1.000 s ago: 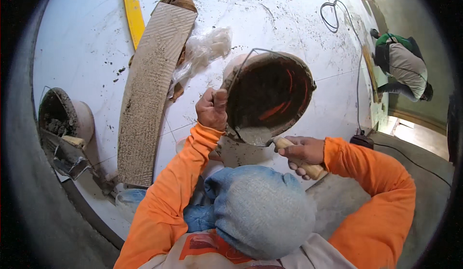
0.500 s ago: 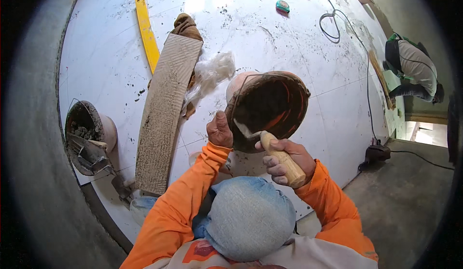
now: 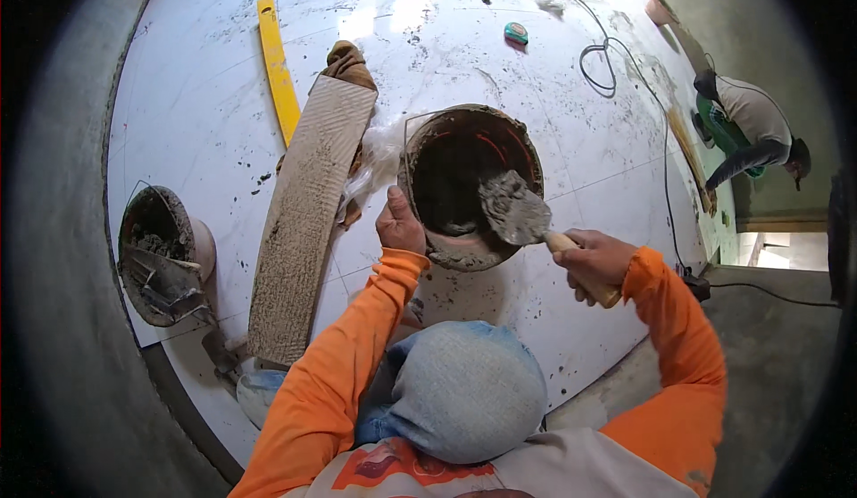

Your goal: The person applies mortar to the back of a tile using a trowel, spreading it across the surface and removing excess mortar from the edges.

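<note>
A mortar-crusted bucket (image 3: 466,261) stands in front of my knee, its dark inside facing up. My left hand (image 3: 400,224) is closed on the left side of its rim, thumb up. In my right hand (image 3: 596,264) is a trowel by its wooden handle (image 3: 600,290). A heap of wet grey mortar (image 3: 515,209) covers the trowel's blade, which is over the right part of the bucket's mouth. Shadow hides most of the bucket's bottom.
At left stands a second bucket (image 3: 204,246) with mortar and tools. A long tile (image 3: 303,230), rough side up, lies beside a yellow level (image 3: 278,78) and clear plastic (image 3: 386,145). Farther off are a tape measure (image 3: 516,33), a cable (image 3: 644,74) and a bent-over person (image 3: 754,114).
My right hand has moved right, and the trowel has come up out of the bucket loaded with mortar. The bucket has shifted left and sits more upright under my left hand.
</note>
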### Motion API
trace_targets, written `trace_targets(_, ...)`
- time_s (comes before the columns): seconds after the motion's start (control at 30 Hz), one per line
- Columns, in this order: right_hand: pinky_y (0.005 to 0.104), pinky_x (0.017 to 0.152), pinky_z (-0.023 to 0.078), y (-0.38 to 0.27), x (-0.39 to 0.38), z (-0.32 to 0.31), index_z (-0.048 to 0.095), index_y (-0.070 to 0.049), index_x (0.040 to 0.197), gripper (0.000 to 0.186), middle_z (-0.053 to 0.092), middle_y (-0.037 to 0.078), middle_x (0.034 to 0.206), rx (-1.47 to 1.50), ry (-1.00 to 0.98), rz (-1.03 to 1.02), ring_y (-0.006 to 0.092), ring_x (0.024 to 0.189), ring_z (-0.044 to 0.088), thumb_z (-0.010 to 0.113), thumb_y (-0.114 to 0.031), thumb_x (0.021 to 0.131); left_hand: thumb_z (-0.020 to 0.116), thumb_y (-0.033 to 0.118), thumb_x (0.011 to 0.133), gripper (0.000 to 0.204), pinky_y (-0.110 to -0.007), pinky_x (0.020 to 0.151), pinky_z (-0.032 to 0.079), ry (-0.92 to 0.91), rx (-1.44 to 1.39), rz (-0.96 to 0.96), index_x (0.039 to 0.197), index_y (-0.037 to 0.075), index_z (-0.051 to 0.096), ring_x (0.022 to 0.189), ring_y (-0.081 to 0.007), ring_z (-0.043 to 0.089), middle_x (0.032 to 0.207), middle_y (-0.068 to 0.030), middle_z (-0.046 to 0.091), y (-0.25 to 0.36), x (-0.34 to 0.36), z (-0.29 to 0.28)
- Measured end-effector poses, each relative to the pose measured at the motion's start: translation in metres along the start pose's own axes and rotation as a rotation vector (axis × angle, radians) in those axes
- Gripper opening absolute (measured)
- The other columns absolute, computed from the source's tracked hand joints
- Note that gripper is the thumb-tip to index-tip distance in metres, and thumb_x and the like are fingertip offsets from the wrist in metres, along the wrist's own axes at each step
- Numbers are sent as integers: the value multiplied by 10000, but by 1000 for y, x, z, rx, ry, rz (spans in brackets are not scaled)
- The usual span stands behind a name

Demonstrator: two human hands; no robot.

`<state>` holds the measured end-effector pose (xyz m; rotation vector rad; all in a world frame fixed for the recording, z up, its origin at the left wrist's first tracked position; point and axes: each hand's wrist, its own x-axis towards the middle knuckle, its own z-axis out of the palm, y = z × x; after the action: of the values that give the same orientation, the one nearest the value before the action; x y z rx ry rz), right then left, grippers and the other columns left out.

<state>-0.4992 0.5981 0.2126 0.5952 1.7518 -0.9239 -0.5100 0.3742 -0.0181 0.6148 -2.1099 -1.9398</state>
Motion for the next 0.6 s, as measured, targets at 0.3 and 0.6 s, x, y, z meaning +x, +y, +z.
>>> trace_targets(0.3, 307, 379, 434, -103, 22, -28, 595, -16, 868, 289, 538, 76, 594, -767, 218, 73, 167, 445, 513, 537, -299, 858, 365, 360, 965, 514, -340, 456, 325, -93, -17, 96, 631, -11, 486, 483, -151, 305, 494, -66, 315, 21, 5, 5)
trace_targets(0.6, 396, 512, 507, -145, 82, -16, 600, -12, 803, 151, 588, 163, 629, -1831, 0, -713, 299, 581, 620, 566, -127, 712, 371, 342, 966, 513, -362, 443, 292, -86, -46, 96, 595, -8, 424, 472, -169, 277, 486, -76, 308, 21, 20, 2)
